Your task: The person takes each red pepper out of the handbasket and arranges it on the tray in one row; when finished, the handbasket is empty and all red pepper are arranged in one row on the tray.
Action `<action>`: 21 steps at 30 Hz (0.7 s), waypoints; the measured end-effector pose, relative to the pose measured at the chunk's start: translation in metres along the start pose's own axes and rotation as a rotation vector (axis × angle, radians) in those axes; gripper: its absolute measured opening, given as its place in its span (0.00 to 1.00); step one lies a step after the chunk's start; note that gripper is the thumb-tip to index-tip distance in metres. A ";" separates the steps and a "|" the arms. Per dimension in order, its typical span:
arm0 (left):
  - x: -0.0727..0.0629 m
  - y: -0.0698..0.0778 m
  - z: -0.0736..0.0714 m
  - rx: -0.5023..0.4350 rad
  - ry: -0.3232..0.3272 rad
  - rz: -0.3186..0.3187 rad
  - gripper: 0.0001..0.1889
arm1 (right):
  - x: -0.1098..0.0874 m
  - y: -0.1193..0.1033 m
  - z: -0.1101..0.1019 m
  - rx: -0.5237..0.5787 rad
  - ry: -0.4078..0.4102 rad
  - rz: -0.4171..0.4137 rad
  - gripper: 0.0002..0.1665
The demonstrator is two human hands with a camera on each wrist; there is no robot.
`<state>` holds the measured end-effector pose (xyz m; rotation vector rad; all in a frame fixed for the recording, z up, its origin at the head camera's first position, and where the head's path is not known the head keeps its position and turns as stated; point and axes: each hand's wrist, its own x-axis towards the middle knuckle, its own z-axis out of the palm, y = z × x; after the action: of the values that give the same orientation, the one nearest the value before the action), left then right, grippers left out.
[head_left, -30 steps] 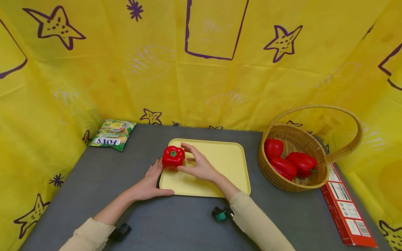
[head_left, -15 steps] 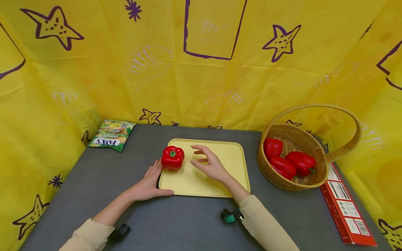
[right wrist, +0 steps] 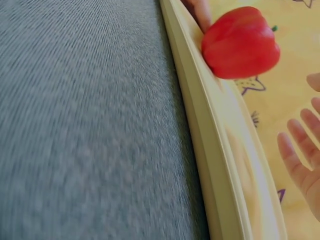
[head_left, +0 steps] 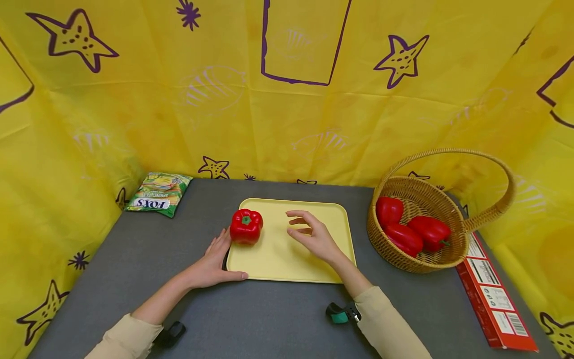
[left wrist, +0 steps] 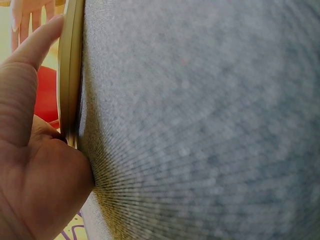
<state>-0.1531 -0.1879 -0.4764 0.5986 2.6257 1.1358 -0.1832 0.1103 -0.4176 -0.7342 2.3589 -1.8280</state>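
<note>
A red bell pepper (head_left: pixel 246 227) with a green stem sits upright at the left end of the pale yellow tray (head_left: pixel 278 259). My left hand (head_left: pixel 210 264) rests at the tray's near left corner, fingers extended along the left side beside the pepper and thumb at the front edge. In the left wrist view the thumb (left wrist: pixel 22 95) lies against the tray's rim (left wrist: pixel 71 65). Over the tray's right half hovers my right hand (head_left: pixel 316 239), fingers loosely bent and holding nothing. The right wrist view shows its spread fingers (right wrist: pixel 295 140) apart from the pepper (right wrist: pixel 241 45).
A wicker basket (head_left: pixel 378 244) with a tall handle holds several red peppers (head_left: pixel 405 239) to the right. Beside it lies a long red box (head_left: pixel 498 299). A green Fox's packet (head_left: pixel 160 193) lies at the back left, before the yellow cloth (head_left: pixel 179 124).
My right hand has let go of the bell pepper and moved right across the tray. The left hand and the pepper stay in place.
</note>
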 end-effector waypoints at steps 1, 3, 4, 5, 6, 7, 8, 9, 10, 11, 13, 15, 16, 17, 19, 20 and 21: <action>0.000 0.000 0.000 0.000 0.001 0.002 0.62 | -0.002 0.000 -0.002 -0.009 0.007 -0.007 0.24; 0.000 0.000 0.000 0.000 0.002 0.004 0.62 | -0.005 0.000 -0.006 -0.018 0.019 -0.024 0.23; 0.001 0.000 0.000 0.000 0.003 0.005 0.62 | -0.006 -0.001 -0.008 -0.024 0.025 -0.032 0.23; 0.001 0.000 0.000 -0.001 0.003 0.006 0.62 | -0.008 -0.001 -0.010 -0.027 0.031 -0.038 0.22; 0.001 0.000 0.000 -0.003 0.002 0.007 0.62 | -0.009 -0.002 -0.013 -0.032 0.038 -0.043 0.22; 0.001 0.000 0.000 -0.002 0.001 0.008 0.62 | -0.011 -0.003 -0.015 -0.037 0.043 -0.046 0.21; 0.001 0.000 0.000 -0.002 0.000 0.008 0.62 | -0.013 -0.003 -0.017 -0.036 0.048 -0.048 0.21; 0.001 0.000 0.000 -0.001 0.000 0.008 0.62 | -0.014 -0.004 -0.020 -0.040 0.053 -0.051 0.21; 0.001 0.000 0.000 -0.001 0.000 0.009 0.62 | -0.016 -0.005 -0.022 -0.043 0.058 -0.050 0.20; 0.001 0.000 0.000 -0.001 0.000 0.009 0.62 | -0.017 -0.006 -0.025 -0.045 0.064 -0.048 0.20; 0.001 0.001 0.000 0.000 0.000 0.010 0.62 | -0.020 -0.007 -0.029 -0.054 0.076 -0.043 0.20; 0.001 0.002 0.000 -0.003 0.000 0.010 0.62 | -0.023 -0.008 -0.034 -0.069 0.089 -0.038 0.19; 0.000 0.002 0.000 -0.002 -0.001 0.009 0.61 | -0.024 -0.008 -0.037 -0.076 0.095 -0.036 0.19; 0.000 0.002 0.000 -0.001 -0.002 0.006 0.61 | -0.025 -0.009 -0.039 -0.084 0.101 -0.034 0.19; 0.000 0.002 0.000 0.001 -0.004 0.001 0.61 | -0.028 -0.009 -0.044 -0.095 0.112 -0.037 0.19; 0.000 0.003 0.000 0.002 -0.005 -0.001 0.61 | -0.029 -0.009 -0.046 -0.097 0.117 -0.036 0.18; -0.001 0.003 0.000 0.002 -0.005 -0.003 0.61 | -0.030 -0.009 -0.048 -0.100 0.122 -0.034 0.18</action>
<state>-0.1515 -0.1861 -0.4741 0.5975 2.6235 1.1296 -0.1698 0.1643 -0.4022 -0.6957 2.5456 -1.8297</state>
